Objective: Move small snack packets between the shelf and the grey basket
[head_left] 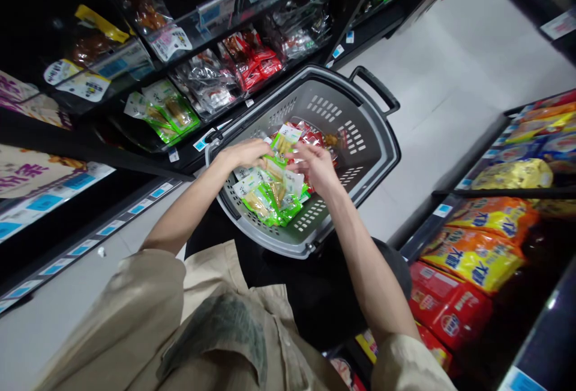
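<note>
A grey plastic shopping basket (382, 133) with slotted walls stands in front of me, tilted in view. Inside, clear-and-green snack packets (274, 196) lie heaped in the near part, with red snack packets (310, 134) behind them. My left hand (247, 154) reaches over the left rim, its fingers bent at the green packets; blur and overlap hide whether it grips one. From the right, my right hand (316, 169) hovers over the heap, fingers apart and pointing left, close to an upper green packet (287, 138).
Dark shelf bins on the left hold green packets (166, 112), silver packets (209, 82) and red packets (256, 61). On the right, a low shelf carries orange-yellow bags (477, 253) and red packages (450, 304). Pale floor (450, 67) runs between the shelves. The basket's black handle (375, 88) sticks out at its far end.
</note>
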`<state>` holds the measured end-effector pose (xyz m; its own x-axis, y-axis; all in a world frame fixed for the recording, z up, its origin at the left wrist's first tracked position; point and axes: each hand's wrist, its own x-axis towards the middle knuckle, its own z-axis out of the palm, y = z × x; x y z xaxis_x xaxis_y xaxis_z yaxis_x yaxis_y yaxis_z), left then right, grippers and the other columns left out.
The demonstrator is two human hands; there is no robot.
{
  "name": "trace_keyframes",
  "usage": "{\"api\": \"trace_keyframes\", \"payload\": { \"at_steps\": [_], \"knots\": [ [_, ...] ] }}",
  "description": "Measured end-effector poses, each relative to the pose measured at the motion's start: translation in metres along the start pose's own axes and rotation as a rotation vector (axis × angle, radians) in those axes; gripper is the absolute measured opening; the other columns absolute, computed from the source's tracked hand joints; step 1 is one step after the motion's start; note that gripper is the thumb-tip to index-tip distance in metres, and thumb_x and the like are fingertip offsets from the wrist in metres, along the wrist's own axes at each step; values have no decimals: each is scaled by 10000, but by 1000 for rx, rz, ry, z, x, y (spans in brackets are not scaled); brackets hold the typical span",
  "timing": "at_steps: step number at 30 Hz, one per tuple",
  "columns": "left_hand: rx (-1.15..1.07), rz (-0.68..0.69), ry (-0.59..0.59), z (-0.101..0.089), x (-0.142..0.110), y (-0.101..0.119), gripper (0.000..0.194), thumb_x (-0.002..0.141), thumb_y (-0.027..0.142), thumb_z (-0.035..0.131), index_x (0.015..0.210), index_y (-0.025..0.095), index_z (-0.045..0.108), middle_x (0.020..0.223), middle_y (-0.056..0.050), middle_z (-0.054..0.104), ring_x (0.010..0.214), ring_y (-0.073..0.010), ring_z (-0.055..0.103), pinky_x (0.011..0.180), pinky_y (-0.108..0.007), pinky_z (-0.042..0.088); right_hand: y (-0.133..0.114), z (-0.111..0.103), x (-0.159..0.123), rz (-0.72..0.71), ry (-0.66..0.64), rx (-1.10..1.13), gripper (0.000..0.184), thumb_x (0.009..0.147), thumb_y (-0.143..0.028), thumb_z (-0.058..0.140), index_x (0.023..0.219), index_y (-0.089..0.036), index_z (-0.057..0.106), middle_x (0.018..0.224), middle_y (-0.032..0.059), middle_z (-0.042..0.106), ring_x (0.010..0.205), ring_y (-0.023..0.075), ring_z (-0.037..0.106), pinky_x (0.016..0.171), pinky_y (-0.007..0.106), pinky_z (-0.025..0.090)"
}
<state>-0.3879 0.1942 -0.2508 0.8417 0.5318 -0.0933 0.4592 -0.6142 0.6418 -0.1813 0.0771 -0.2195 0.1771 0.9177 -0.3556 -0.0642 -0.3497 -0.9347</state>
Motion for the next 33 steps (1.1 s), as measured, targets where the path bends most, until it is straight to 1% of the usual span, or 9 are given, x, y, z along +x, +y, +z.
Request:
{"api": "trace_keyframes", "payload": {
  "at_steps": [3,6,8,11,14,17,19,28,33],
  "knots": [
    [-35,140,51,-14,-1,14,101,837,290,698,848,200,743,870,-36,733,841,-197,659,784,-283,467,-2,-16,7,-52,201,265,378,816,-569,749,1010,-246,717,968,35,802,861,200,752,738,343,612],
    [-148,97,268,-21,-3,30,141,870,288,663,858,165,731,822,-22,715,770,-165,619,749,-275,452,2,-28,14,-68,365,391,337,824,-559,709,970,-256,692,941,5,776,897,188,737,783,342,608],
    [-212,13,382,-21,-5,38,136,859,286,684,810,161,708,732,13,667,693,-138,565,701,-266,430,3,-27,13,-56,347,447,430,838,-666,651,948,-252,684,915,21,765,894,204,731,780,366,611],
    [-292,-84,482,-18,-8,42,172,820,313,741,760,167,674,673,38,615,644,-121,524,652,-260,414,-6,-13,3,-87,202,446,542,813,-772,644,951,-250,694,957,54,772,929,237,731,804,415,620],
    [-493,-72,412,-15,-8,44,224,785,353,787,852,159,697,771,6,695,709,-138,614,667,-263,480,-15,4,-7,-136,113,338,446,726,-622,839,964,-262,724,1012,50,787,982,247,734,869,442,617],
    [-735,-25,230,-10,-10,48,397,753,370,827,1054,134,723,935,-68,781,840,-188,722,750,-319,578,-18,10,-10,-141,133,298,415,627,-443,939,941,-251,748,1007,54,805,1016,263,741,908,467,613],
    [-804,-19,166,-6,-11,50,470,733,359,850,1118,121,728,970,-102,801,874,-213,754,789,-362,611,-16,8,-9,-124,171,311,414,594,-387,950,924,-237,749,987,63,813,1026,275,747,912,475,617],
    [-704,-128,293,0,-11,58,383,731,277,851,1080,141,769,1015,-125,820,872,-236,787,860,-440,649,-15,5,-6,-101,218,240,459,620,-407,915,993,-214,729,1000,81,816,977,267,761,833,434,643],
    [-684,-166,331,0,-11,56,417,748,256,831,1139,136,752,1011,-118,823,879,-241,791,844,-419,649,-20,8,-6,-113,195,220,434,633,-426,908,978,-225,737,989,73,818,949,257,760,822,421,640]
  ]
}}
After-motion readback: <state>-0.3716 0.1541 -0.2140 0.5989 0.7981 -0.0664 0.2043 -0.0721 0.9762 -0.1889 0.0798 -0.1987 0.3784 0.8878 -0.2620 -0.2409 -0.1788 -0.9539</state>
